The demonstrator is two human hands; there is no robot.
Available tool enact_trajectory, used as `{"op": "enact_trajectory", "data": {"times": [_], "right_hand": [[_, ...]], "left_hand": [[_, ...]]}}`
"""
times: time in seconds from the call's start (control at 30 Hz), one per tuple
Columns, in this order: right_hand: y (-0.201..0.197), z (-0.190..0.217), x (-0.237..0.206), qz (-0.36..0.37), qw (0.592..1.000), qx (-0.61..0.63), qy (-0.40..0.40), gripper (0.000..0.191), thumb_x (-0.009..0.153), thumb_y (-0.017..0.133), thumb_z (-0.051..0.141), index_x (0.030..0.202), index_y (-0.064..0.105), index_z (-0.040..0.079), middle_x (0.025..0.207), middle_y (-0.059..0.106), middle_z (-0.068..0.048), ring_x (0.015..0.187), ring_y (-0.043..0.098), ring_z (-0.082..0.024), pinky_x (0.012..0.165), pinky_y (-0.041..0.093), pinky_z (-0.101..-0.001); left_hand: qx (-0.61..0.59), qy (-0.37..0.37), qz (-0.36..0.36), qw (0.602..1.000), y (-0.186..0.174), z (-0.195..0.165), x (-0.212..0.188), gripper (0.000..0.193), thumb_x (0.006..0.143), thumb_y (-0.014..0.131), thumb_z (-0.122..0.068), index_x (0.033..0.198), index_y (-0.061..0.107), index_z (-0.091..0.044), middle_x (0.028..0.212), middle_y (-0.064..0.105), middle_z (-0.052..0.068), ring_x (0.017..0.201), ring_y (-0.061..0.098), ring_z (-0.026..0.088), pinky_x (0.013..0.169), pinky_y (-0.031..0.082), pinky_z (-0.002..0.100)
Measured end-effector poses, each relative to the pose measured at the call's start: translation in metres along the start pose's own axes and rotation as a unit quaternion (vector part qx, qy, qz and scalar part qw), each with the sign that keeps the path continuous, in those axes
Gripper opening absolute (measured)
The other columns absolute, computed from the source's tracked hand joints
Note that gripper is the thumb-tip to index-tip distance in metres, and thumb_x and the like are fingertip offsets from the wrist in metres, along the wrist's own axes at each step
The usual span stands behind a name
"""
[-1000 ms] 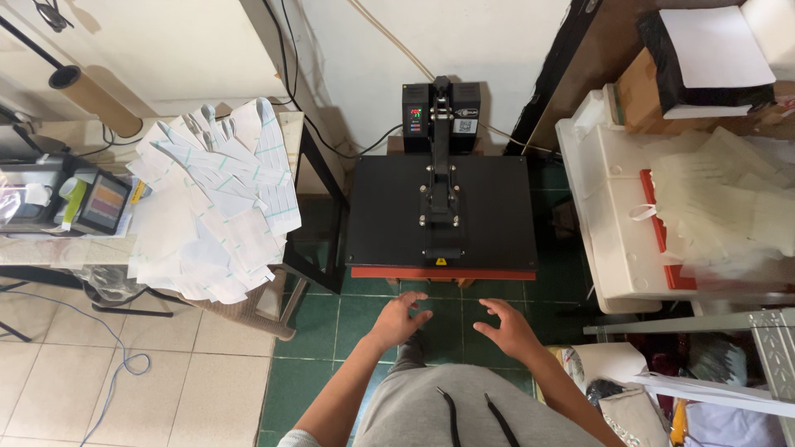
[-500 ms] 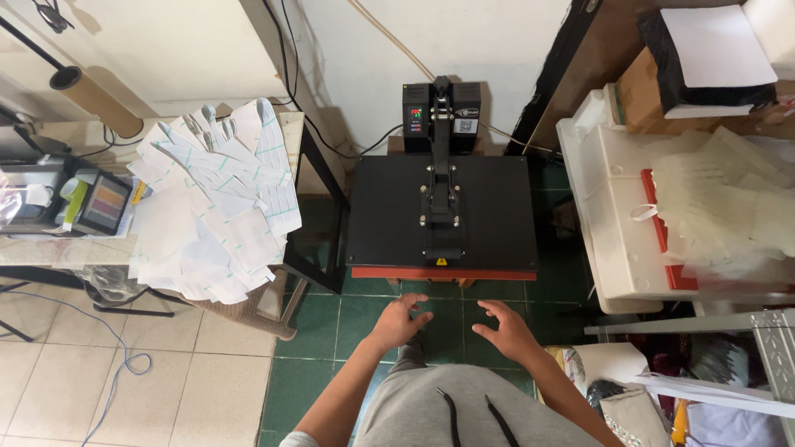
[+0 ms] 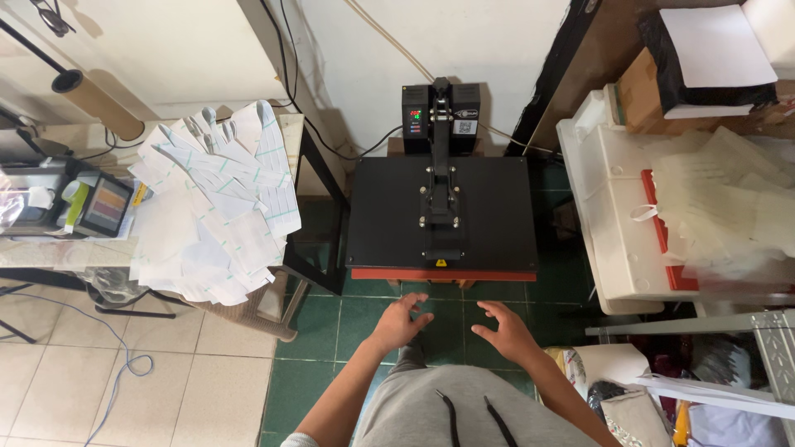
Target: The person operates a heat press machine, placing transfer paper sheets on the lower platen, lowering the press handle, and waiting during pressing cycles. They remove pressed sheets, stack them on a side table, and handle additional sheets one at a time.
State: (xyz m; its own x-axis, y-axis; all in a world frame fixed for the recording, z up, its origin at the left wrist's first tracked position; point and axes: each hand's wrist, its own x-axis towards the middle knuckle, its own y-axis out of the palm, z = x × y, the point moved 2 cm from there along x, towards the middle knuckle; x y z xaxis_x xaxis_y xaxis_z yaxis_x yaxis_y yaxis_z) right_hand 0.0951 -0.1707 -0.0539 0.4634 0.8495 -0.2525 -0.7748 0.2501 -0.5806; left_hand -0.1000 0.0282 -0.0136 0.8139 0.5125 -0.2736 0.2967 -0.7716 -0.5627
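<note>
A black heat press [image 3: 442, 211] with a closed top plate and an orange lower edge stands in front of me against the white wall. My left hand [image 3: 399, 323] hovers just below its front edge, fingers spread, holding nothing. My right hand [image 3: 505, 329] is beside it at the same height, also spread and empty. Neither hand touches the press. My grey shorts with black drawstrings fill the bottom of the view.
A pile of white printed paper sheets [image 3: 217, 203] covers a table on the left, beside a small device [image 3: 103, 205] and a cardboard tube [image 3: 98, 103]. On the right, a white bin [image 3: 609, 223] holds translucent sheets [image 3: 729, 211]. Cables lie on the tiled floor.
Both hands have stayed in front of the press's lower edge, shifting only slightly; the fingers have spread a little more.
</note>
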Motion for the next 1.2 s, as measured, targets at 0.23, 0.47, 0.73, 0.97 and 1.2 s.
{"op": "enact_trajectory", "data": {"times": [0.23,0.47,0.73,0.97,1.2], "right_hand": [[0.0,-0.004,0.004,-0.012,1.0,0.005,-0.01,0.068,0.083,0.079,0.035,0.141,0.056,0.009,0.145,0.058,-0.011,0.127,0.062,-0.025,0.105,0.051,-0.041],[0.001,0.0,0.014,-0.025,0.999,-0.002,-0.029,0.068,0.082,0.081,0.034,0.14,0.057,0.009,0.142,0.061,-0.011,0.123,0.064,-0.026,0.103,0.051,-0.0402],[0.005,0.016,0.03,-0.01,0.998,0.001,-0.058,0.068,0.082,0.081,0.036,0.139,0.058,0.007,0.141,0.061,-0.012,0.123,0.064,-0.026,0.103,0.051,-0.0401],[0.006,0.028,0.039,0.011,0.999,-0.016,-0.043,0.068,0.083,0.08,0.037,0.14,0.057,0.008,0.142,0.06,-0.011,0.124,0.063,-0.025,0.104,0.049,-0.0407],[0.011,0.03,0.051,0.017,0.998,-0.006,-0.06,0.067,0.083,0.08,0.036,0.14,0.057,0.008,0.143,0.059,-0.01,0.122,0.064,-0.024,0.105,0.05,-0.0396]], "left_hand": [[-0.002,0.038,-0.021,0.999,0.01,0.013,0.005,0.054,0.088,0.075,-0.031,0.134,0.059,-0.008,0.125,0.069,0.012,0.111,0.069,0.027,0.094,0.055,0.04],[-0.018,0.031,-0.025,0.999,0.012,0.018,0.003,0.056,0.087,0.076,-0.03,0.135,0.057,-0.008,0.125,0.068,0.011,0.109,0.07,0.026,0.091,0.057,0.039],[-0.016,0.027,-0.039,0.999,-0.002,0.013,0.0,0.053,0.087,0.075,-0.029,0.132,0.06,-0.006,0.123,0.069,0.012,0.108,0.07,0.027,0.09,0.057,0.04],[-0.005,0.003,-0.029,1.0,-0.007,0.015,-0.003,0.05,0.087,0.074,-0.031,0.13,0.064,-0.007,0.122,0.07,0.014,0.108,0.07,0.028,0.092,0.056,0.04],[-0.014,-0.009,-0.029,0.999,-0.012,0.024,0.004,0.051,0.087,0.074,-0.032,0.13,0.064,-0.005,0.128,0.068,0.013,0.109,0.069,0.028,0.094,0.055,0.04]]}}
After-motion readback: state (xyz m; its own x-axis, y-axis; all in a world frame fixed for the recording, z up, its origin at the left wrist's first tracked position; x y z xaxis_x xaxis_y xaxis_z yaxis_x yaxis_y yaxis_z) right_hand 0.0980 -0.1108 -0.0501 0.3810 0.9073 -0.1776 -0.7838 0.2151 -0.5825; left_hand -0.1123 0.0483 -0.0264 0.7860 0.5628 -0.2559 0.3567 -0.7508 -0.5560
